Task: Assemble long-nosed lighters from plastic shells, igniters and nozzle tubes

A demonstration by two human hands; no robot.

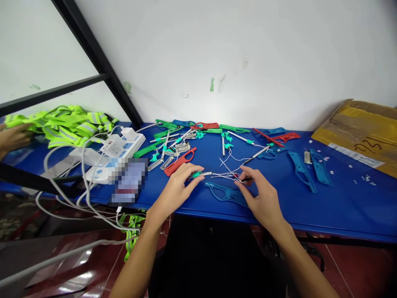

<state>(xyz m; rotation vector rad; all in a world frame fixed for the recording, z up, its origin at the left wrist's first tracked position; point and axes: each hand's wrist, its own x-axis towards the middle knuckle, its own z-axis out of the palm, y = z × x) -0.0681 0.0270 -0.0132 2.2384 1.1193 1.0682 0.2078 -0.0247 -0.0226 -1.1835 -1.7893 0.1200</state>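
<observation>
My left hand [181, 184] is closed on a small part with a teal tip [196, 174] and a clear, metallic end pointing right. Thin white wires [228, 167] lie between my hands. My right hand [260, 194] pinches at the wires' right end, where something small and dark shows between the fingers. Just below, a blue plastic shell [225, 193] with an oval loop lies on the blue table [350, 207], partly behind my right hand. A red shell [181, 161] rests beyond my left hand.
Green, red and blue shells and wired parts [178, 147] are spread along the wall. At left are a power strip [130, 145], a phone [132, 182], cables, yellow-green straps [68, 126] and another person's hand [15, 138]. Blue shells [302, 171] and a cardboard box [359, 136] lie right.
</observation>
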